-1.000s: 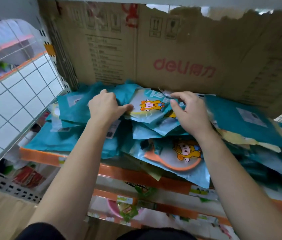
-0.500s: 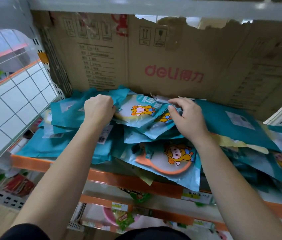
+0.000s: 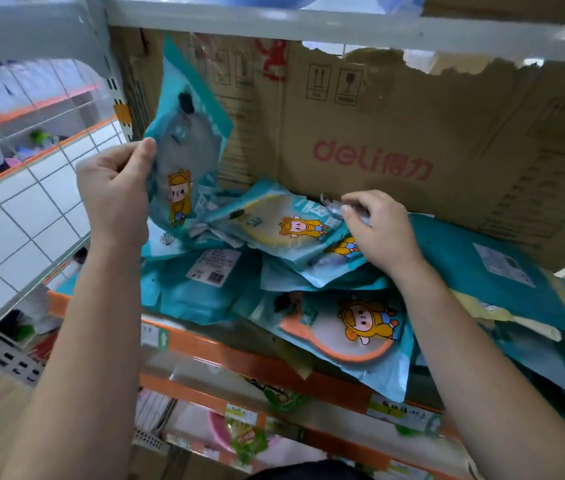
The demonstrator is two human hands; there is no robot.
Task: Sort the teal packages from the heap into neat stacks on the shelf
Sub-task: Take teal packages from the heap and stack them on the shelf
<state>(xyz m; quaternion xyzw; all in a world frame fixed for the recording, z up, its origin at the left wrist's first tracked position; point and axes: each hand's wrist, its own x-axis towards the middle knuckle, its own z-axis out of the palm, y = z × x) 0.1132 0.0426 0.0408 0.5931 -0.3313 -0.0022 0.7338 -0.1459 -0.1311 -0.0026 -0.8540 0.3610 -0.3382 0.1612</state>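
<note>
Nearest me, the orange shelf edge (image 3: 274,367) carries price labels. Above it the heap of teal packages (image 3: 308,271) lies disordered across the shelf. My left hand (image 3: 114,192) is closed on one teal package (image 3: 184,150), held upright, clear of the heap. My right hand (image 3: 378,230) pinches a package corner atop the heap. A cardboard box (image 3: 412,133) walls off the rear.

Head camera looks forward and down, close, apparently slightly tilted.
</note>
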